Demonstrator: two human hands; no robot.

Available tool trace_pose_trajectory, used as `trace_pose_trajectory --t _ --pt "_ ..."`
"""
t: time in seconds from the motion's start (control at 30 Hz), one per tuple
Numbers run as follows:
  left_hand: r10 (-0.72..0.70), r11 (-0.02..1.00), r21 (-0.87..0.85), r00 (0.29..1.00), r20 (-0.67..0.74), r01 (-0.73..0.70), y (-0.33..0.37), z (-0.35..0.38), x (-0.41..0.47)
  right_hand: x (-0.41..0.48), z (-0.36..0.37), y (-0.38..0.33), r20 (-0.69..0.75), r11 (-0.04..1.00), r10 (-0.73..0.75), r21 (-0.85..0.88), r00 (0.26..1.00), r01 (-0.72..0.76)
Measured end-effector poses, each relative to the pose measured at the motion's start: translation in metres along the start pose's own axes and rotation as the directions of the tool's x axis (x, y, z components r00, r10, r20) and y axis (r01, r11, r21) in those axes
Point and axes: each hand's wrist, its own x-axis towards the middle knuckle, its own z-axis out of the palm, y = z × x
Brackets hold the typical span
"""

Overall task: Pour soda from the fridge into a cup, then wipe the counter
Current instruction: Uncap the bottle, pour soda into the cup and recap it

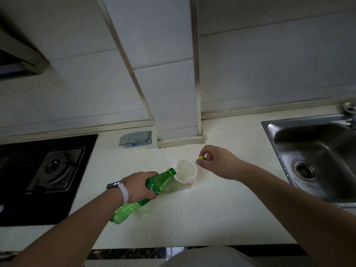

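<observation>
My left hand (pixel 139 186) grips a green plastic soda bottle (pixel 159 180) around its middle. The bottle is tilted, its open mouth over the rim of a white paper cup (pixel 185 173) that stands on the pale counter (pixel 212 212). A little clear liquid shows in the cup's bottom. My right hand (pixel 217 160) hovers just right of the cup and pinches the yellow bottle cap (pixel 201 157) between thumb and fingers. A folded grey-blue cloth (pixel 135 138) lies against the back wall, left of the tiled column.
A black gas hob (pixel 48 170) fills the counter's left side. A steel sink (pixel 317 160) is set into the right, with a tap base (pixel 349 108) at its far corner. The tiled column (pixel 181 139) juts onto the counter behind the cup.
</observation>
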Motion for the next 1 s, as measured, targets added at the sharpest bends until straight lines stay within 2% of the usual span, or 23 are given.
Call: trace_pose_trajectory --t 0.23,1.0 --pt "0.012 0.994 0.106 1.0 -0.006 -0.011 0.005 0.001 0.0 0.001 0.001 0.0 0.004 1.0 -0.003 -0.002 1.0 0.003" --pt "0.017 0.994 0.111 1.0 -0.021 -0.014 -0.004 0.001 -0.001 0.003 0.012 0.004 0.014 0.999 0.032 0.015 0.999 -0.032"
